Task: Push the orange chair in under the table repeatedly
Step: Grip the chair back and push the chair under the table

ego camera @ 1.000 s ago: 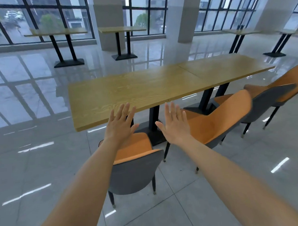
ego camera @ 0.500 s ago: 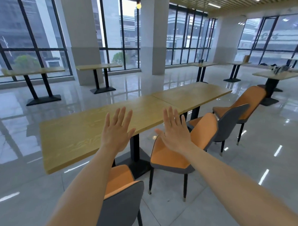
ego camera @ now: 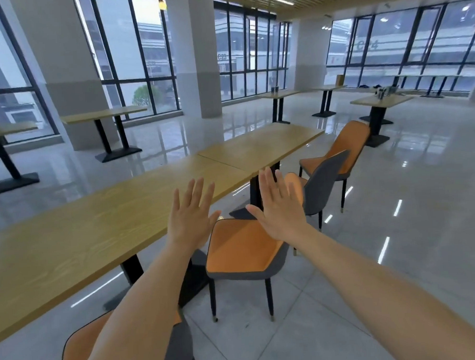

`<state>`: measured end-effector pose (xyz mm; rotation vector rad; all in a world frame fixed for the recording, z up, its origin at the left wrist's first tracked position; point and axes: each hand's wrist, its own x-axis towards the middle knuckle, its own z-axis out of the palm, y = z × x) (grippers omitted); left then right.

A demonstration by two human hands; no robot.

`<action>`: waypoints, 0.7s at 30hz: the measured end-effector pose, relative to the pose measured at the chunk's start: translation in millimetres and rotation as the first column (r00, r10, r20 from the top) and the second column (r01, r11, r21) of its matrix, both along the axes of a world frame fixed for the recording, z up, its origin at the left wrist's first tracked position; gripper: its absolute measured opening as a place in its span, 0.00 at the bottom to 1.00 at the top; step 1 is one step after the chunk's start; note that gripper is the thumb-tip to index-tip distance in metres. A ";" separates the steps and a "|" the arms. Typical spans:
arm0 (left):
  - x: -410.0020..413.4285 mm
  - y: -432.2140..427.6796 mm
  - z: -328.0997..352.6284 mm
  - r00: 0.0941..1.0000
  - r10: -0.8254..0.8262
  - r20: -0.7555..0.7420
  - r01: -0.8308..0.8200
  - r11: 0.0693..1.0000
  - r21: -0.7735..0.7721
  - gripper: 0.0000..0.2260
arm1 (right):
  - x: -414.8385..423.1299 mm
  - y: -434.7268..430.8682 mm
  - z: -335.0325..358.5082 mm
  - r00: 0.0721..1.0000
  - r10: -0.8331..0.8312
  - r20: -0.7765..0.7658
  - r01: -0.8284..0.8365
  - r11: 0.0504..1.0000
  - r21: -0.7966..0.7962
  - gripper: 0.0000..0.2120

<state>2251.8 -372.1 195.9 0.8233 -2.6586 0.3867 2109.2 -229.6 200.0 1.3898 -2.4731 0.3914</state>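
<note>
Two tables: long wooden table (ego camera: 102, 234) runs from lower left toward centre, butted end to end with a second wooden table (ego camera: 259, 149); black pedestal legs under both.
Floor: glossy grey tiles (ego camera: 332, 325), window glare and ceiling-light streaks on it.
Other furniture: more wooden tables along the windows at left (ego camera: 103, 115) and far right (ego camera: 380, 100); small items on the far right one, too small to tell.
Near chair: orange chair (ego camera: 242, 250) stands at the table's near side, seat mostly out from under the top, grey shell, thin black legs on the floor; its backrest is partly hidden behind the right hand.
Next chairs: second orange chair (ego camera: 323, 181) just behind it, third (ego camera: 349, 145) further along the same side, both angled away from the table edge.
Bottom chair: another orange chair (ego camera: 83, 347) at the lower edge, mostly covered by the left forearm.
Left hand (ego camera: 190, 222): flat open, fingers spread, palm forward, raised over the table edge, touching nothing.
Right hand (ego camera: 279, 208): same, open and spread, raised in front of the near chair's backrest; contact with it cannot be told.
</note>
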 end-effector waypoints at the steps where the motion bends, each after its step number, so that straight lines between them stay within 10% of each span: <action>1: -20.5 3.4 -0.9 1.000 -0.012 0.010 0.012 1.000 0.004 0.29 | -17.9 4.5 -2.4 1.000 -0.015 -0.006 0.015 1.000 0.004 0.34; 21: -582.5 66.1 -16.1 0.920 -0.389 0.039 0.390 0.920 -0.030 0.28 | -497.3 102.1 -25.2 0.933 -0.360 -0.017 0.360 0.933 -0.003 0.37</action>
